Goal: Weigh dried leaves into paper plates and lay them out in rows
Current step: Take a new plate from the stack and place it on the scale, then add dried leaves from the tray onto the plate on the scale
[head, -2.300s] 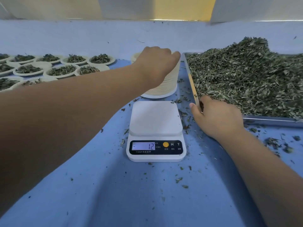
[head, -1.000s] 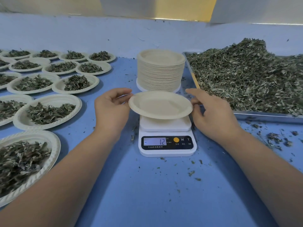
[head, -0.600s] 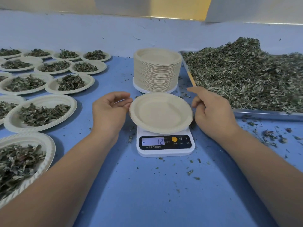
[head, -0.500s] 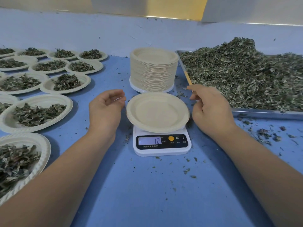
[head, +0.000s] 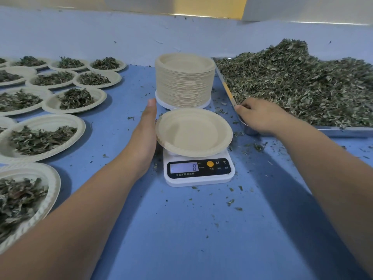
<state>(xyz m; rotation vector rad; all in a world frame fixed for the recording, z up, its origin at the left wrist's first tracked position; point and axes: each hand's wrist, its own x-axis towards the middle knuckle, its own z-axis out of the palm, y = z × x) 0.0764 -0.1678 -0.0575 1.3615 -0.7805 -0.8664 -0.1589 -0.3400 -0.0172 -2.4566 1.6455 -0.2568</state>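
An empty paper plate (head: 191, 132) sits on the white digital scale (head: 198, 170), whose display reads 0. My left hand (head: 144, 136) lies flat with straight fingers along the plate's left rim. My right hand (head: 262, 116) rests on the near left corner of the metal tray (head: 343, 129), thumb along the rim and fingers curled over it; the fingertips are hidden. The tray holds a big heap of dried leaves (head: 302, 83).
A tall stack of empty paper plates (head: 184, 81) stands right behind the scale. Several leaf-filled plates (head: 74, 100) lie in rows across the left of the blue table (head: 201, 229). Loose leaf crumbs are scattered around the scale.
Both hands let go of the plate, which now rests on the scale. The display went from -12 to 0. My left hand flattened beside the rim; my right moved to the tray corner.
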